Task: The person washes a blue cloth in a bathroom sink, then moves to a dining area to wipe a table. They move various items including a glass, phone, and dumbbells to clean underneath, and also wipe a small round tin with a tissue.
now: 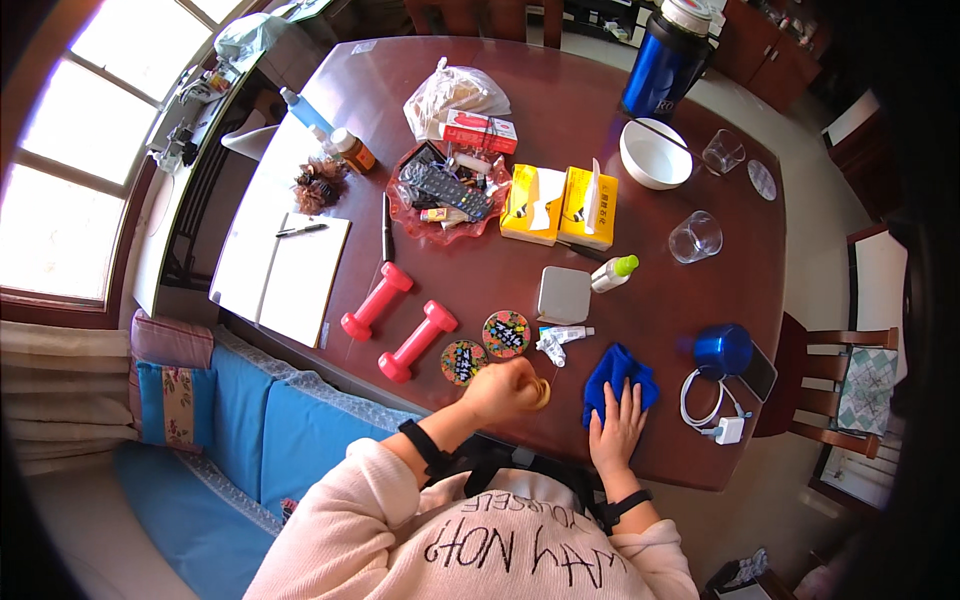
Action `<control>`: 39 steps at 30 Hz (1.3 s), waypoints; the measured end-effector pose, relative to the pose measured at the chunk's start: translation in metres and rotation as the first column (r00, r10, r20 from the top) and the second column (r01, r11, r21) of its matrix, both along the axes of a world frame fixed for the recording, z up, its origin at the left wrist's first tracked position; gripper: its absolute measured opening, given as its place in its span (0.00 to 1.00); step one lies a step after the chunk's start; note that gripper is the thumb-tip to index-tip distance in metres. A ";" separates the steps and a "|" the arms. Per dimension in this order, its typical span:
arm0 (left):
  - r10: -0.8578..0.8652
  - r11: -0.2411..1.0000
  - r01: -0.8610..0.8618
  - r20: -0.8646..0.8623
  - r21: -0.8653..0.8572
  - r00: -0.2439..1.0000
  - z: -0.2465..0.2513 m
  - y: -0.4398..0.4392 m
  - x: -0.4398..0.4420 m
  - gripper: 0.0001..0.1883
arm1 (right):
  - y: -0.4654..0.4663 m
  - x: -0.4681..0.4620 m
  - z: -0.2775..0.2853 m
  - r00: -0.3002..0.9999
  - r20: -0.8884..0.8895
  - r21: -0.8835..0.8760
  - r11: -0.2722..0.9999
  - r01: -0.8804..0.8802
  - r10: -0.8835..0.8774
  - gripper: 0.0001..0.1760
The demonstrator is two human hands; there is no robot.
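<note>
My left hand (504,390) is curled around a small round item with a yellowish edge (541,394), mostly hidden by my fingers. Close beside that hand lie two round floral-printed discs (506,334), perhaps coasters or tin lids. My right hand (616,435) rests flat, fingers spread, on a crumpled blue cloth (616,375) near the table's front edge. Between the discs and the cloth are squeezed tubes (564,335). Beyond them sit a grey-white square box (564,294) and a small bottle with a green cap (615,274).
Two pink dumbbells (417,342) and an open notebook (304,277) lie leftward. A red glass bowl (405,214) of remotes and yellow tissue packs (589,206) stand farther back. Rightward are a white bowl (654,161), glasses (696,237), a blue thermos (660,67) and a charger (729,430).
</note>
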State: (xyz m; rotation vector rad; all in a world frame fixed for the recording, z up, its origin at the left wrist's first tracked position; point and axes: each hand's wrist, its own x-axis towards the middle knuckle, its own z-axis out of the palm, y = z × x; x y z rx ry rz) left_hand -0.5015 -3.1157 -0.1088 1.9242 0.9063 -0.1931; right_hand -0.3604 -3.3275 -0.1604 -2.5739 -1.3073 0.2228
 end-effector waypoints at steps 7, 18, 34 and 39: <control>0.545 0.832 -0.405 0.426 -0.378 0.722 -0.010 0.116 -0.023 0.05 | 0.005 -0.003 -0.005 0.997 0.036 -0.001 0.998 0.066 -0.066 0.30; 0.803 0.592 -0.605 0.325 -0.533 0.500 -0.017 0.212 0.003 0.20 | 0.012 -0.009 -0.005 0.988 0.060 0.034 0.989 0.141 -0.143 0.27; -0.220 0.878 0.153 0.099 0.454 0.970 0.004 0.052 -0.057 0.40 | 0.012 -0.005 -0.009 0.990 0.069 0.065 0.991 0.120 -0.125 0.30; -0.234 0.812 0.271 -0.137 0.516 0.963 -0.012 0.042 -0.066 0.45 | 0.011 -0.005 -0.009 0.990 0.068 0.051 0.991 0.123 -0.126 0.29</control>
